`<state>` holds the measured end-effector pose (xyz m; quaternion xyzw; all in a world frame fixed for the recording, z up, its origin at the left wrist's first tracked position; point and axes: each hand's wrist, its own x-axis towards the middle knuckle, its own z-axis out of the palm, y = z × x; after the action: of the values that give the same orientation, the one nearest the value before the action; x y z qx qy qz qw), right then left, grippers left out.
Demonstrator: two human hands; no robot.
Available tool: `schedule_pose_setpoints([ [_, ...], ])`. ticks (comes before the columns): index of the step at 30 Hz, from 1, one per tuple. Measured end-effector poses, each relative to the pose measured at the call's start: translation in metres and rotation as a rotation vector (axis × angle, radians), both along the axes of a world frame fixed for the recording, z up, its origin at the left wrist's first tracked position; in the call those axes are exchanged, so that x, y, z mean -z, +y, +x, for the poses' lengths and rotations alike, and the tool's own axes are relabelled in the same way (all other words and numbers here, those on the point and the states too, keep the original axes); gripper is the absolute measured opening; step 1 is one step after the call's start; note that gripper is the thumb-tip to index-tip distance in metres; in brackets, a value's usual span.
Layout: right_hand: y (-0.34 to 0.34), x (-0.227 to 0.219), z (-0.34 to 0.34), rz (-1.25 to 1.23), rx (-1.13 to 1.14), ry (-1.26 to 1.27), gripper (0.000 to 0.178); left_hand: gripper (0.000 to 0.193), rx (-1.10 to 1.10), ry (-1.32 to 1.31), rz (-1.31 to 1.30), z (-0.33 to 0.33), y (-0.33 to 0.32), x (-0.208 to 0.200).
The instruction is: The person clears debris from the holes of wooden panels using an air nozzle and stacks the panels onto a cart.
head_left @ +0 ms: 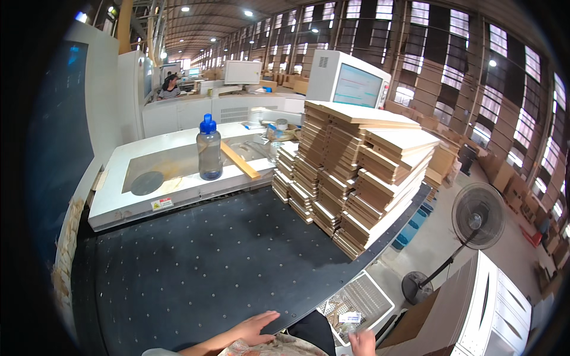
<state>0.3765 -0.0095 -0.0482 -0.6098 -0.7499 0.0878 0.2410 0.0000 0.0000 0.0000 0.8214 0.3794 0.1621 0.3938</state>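
My left hand (258, 330) lies near the front edge of a black table (196, 261) dotted with small studs. Its fingers are stretched out, and nothing is in it. Low in the picture, to the right of the table, my right hand (362, 343) hangs with its fingers curled in; the frame's lower border cuts part of it off. I see nothing held in it. Tall stacks of flat boards (356, 172) with pale faces and brown edges stand on the table's right side, apart from both hands.
Behind the table, a white machine bed (119, 204) carries a blue-capped bottle (209, 155) and a wooden strip (240, 161). A monitor (357, 86) rises behind the boards. Beside the table's right edge are a white basket (380, 291), a standing fan (475, 221) and a white cabinet (493, 314).
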Motion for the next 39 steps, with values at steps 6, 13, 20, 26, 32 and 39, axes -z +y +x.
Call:
schedule_pose_setpoints([
  [6, 0.133, -0.171, -0.06, 0.749, -0.193, 0.073, 0.018, 0.067, -0.338, 0.377, 0.356, -0.039, -0.036, -0.021],
  [13, 0.252, -0.341, -0.108, 0.972, 0.058, -0.12, 0.053, 0.063, -0.521, 0.374, 0.403, -0.041, -0.04, 0.014],
  [20, 0.317, -0.403, -0.134, 0.587, 0.372, -0.357, 0.034, 0.055, -0.553, 0.367, 0.417, -0.046, -0.042, 0.023],
  [26, 0.313, -0.408, -0.13, 0.774, 0.306, -0.518, 0.012, 0.053, -0.556, 0.265, 0.545, -0.044, -0.044, 0.028],
  [32, 0.255, -0.397, -0.166, 1.201, -0.102, -0.377, 0.005, 0.053, -0.545, 0.251, 0.45, -0.038, -0.042, 0.014],
  [39, 0.13, -0.388, -0.28, 1.336, -0.718, 0.011, 0.019, 0.049, -0.696, -1.394, -0.376, -0.076, 0.018, -0.101],
])
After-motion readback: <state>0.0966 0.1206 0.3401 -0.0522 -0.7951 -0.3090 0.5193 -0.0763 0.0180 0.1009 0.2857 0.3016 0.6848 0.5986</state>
